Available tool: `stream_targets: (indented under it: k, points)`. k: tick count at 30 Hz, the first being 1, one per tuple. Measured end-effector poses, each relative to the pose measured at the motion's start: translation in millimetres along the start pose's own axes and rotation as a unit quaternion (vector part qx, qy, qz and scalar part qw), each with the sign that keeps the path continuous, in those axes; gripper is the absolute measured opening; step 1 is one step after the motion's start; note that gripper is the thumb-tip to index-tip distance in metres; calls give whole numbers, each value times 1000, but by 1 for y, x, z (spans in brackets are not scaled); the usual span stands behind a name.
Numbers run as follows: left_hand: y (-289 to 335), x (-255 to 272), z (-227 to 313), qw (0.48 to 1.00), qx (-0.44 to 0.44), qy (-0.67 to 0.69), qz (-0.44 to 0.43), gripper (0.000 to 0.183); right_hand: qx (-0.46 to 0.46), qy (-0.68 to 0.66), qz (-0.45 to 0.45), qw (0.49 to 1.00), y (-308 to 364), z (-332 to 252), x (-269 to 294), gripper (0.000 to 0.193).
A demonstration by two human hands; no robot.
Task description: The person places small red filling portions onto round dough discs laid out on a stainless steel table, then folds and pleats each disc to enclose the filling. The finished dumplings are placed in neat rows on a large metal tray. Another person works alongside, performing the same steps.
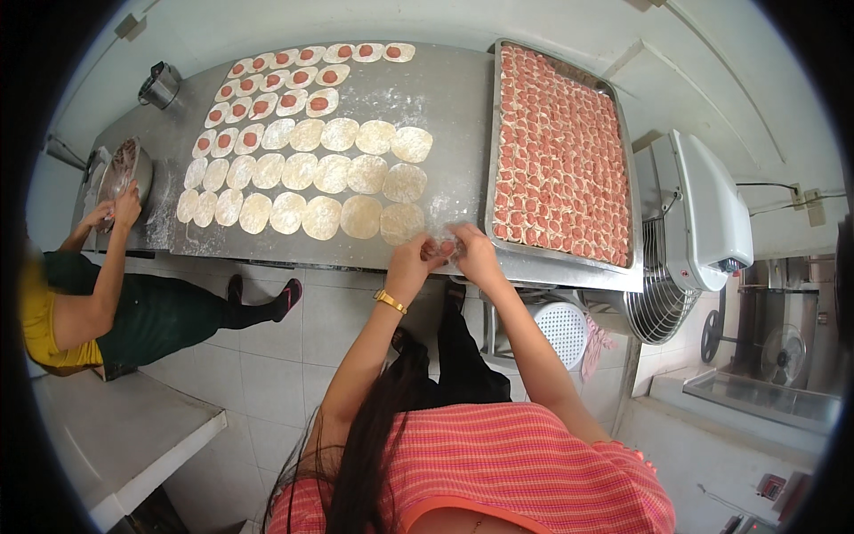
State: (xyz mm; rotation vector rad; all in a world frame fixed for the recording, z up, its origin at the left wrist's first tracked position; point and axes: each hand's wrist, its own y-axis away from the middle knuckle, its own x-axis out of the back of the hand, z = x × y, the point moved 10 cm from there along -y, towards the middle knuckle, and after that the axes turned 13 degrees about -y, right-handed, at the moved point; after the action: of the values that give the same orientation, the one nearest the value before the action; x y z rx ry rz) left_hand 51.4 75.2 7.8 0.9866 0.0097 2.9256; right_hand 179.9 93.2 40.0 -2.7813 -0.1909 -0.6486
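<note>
Over the table's front edge, my left hand (pixel 412 263) and my right hand (pixel 477 256) meet with bent fingers around a small dumpling (pixel 445 248), its pale wrapper gathered about reddish filling. My fingers partly hide it. Just left of my hands lie rows of round, floured dough wrappers (pixel 362 218). Farther back, several wrappers carry a ball of reddish meat filling (pixel 318 104). To my right, a large metal tray (pixel 488 169) is packed with rows of open-topped dumplings (pixel 560 160) showing reddish filling.
Flour dusts the steel table (pixel 382 89). At the left, a co-worker's hands (pixel 124 205) are at a metal bowl (pixel 142 169) of filling. A metal pot (pixel 160 84) stands at the back left. A white mixer (pixel 698 214) with a wire guard and a white stool (pixel 560 331) are at the right.
</note>
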Motion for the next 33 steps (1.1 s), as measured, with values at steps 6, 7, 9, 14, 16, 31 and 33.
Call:
stream_targets:
  k: [6, 7, 9, 14, 16, 31, 33]
  points:
    - [-2, 2, -5, 1000, -19, 12, 21, 23, -70, 6, -66, 995, 3, 13, -15, 37]
    - [-2, 2, -8, 1000, -12, 5, 14, 23, -74, 2, -73, 995, -2, 9, -18, 39]
    - [-2, 4, -11, 1000, -6, 3, 8, 22, -72, 9, -69, 995, -3, -4, -15, 40]
    - [1, 10, -15, 1000, -4, 2, 12, 21, 23, 57, -86, 994, 1, -18, -24, 37]
    - [3, 13, -16, 1000, 4, -4, 5, 20, 61, 93, -72, 991, 2, -5, -23, 37]
    - [-32, 44, -34, 992, 107, 57, 30, 12, -115, -20, 237, 965, -294, 169, 320, 29]
    - [-28, 49, -52, 981, 165, 96, 43, 12, -136, 32, 251, 958, -334, 193, 335, 26]
